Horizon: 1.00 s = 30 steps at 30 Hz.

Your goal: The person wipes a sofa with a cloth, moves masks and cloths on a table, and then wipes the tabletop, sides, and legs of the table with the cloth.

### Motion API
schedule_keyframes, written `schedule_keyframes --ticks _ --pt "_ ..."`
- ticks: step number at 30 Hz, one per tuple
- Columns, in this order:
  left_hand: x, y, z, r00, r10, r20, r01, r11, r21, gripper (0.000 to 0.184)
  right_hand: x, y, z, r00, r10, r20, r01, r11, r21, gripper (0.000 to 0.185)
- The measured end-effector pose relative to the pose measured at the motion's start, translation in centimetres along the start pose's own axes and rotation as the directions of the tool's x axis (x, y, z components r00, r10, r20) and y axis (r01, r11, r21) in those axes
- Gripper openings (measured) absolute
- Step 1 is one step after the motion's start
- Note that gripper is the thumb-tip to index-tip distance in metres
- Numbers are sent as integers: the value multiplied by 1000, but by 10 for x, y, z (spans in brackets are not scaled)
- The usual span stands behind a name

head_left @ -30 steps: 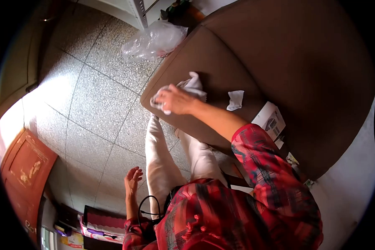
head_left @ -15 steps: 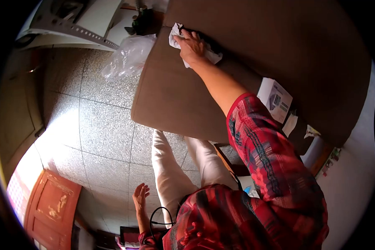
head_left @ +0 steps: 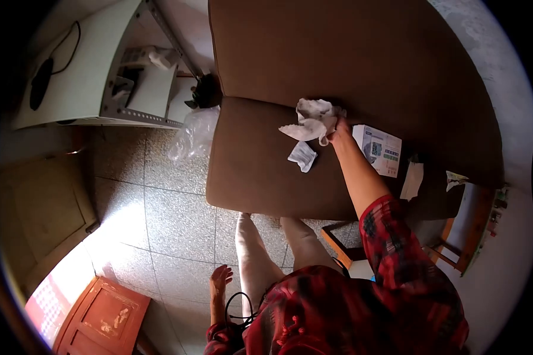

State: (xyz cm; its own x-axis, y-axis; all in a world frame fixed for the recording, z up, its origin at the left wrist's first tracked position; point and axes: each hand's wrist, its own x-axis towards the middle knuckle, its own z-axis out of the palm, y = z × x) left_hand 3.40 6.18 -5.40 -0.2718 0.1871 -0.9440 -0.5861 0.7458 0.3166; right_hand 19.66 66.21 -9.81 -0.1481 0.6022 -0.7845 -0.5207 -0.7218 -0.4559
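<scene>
My right hand (head_left: 339,131) is closed around one side of a crumpled white cloth (head_left: 314,118), which hangs loosely over the brown sofa (head_left: 249,154) seat near the backrest. Part of the fingers is hidden behind the cloth. Just below it on the seat lies a small white piece of folded paper or cloth (head_left: 302,156), apart from my hand. My left hand (head_left: 221,277) hangs low beside my left leg, holding nothing, its fingers apart.
A white printed box (head_left: 380,151) sits on the sofa right of my forearm, with a pale paper piece (head_left: 413,180) beyond. Left of the sofa are a clear plastic bag (head_left: 194,135) and a white metal shelf (head_left: 89,65). A wooden chair (head_left: 337,245) stands below the front edge.
My right hand has moved right along the seat and lifted the cloth, which was spread under my palm. The small white piece now shows separately. The camera view has shifted too.
</scene>
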Motion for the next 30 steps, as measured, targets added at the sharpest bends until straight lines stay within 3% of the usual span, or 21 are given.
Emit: schedule_keyframes --ticks 1,3,6,8,10,12,14,16,19,20,21,22,24,25,26,27,28,30 --pt "-1 9 0 1000 27 4 -27 1000 9 39 16 2 10 997 -36 -71 37 999 20 38" --pt "-2 29 -7 998 67 -19 -67 998 11 39 34 17 44 994 -108 31 109 993 -48 39" --pt "-4 47 -29 996 79 -42 -79 997 21 39 36 63 100 999 -44 27 39 986 163 40" --pt "-1 52 -50 995 86 -51 -85 996 8 39 31 99 144 981 103 162 -129 979 160 37" --pt "-3 55 -68 994 95 -59 -94 995 12 40 22 129 193 876 158 455 -257 952 164 36" --pt "-1 54 -87 991 82 -101 -83 996 -9 39 25 155 235 882 179 436 -277 945 172 37" --pt "5 48 -103 990 100 -97 -100 995 -1 38 -15 143 265 887 219 407 -304 940 157 40" --pt "6 48 -112 991 81 -102 -81 997 9 38 -25 125 274 860 143 490 -302 916 263 43" --pt "19 58 -119 996 45 -73 -46 999 -9 38 -73 62 251 812 187 553 -432 828 356 47" --pt "23 61 -120 998 9 -59 -10 1000 -20 38 -80 41 233 827 151 541 -396 840 371 60" --pt "28 66 -120 999 22 -37 -23 1000 -3 39 -111 17 222 857 108 504 -340 854 395 62" --pt "34 71 -120 999 47 -16 -48 999 -25 40 -97 -7 188 800 104 590 -408 816 409 69" --pt "38 82 -119 998 65 -7 -65 997 -38 40 -99 -59 130 972 -33 234 -53 936 349 81" --pt "37 95 -118 996 85 8 -85 996 11 42 -96 -92 102 982 -131 134 68 916 396 75" --pt "37 106 -118 996 88 13 -89 996 13 42 -92 -128 68 966 -206 153 108 866 487 63" --pt "35 114 -117 991 130 25 -130 991 17 42 -98 -157 51 916 -401 -34 387 855 346 52" --pt "36 120 -117 985 169 36 -170 985 20 42 -102 -189 26 849 -526 -58 524 821 227 44" --pt "33 126 -113 980 197 33 -198 979 44 41 -137 -225 19 684 -685 -251 726 675 133 37"
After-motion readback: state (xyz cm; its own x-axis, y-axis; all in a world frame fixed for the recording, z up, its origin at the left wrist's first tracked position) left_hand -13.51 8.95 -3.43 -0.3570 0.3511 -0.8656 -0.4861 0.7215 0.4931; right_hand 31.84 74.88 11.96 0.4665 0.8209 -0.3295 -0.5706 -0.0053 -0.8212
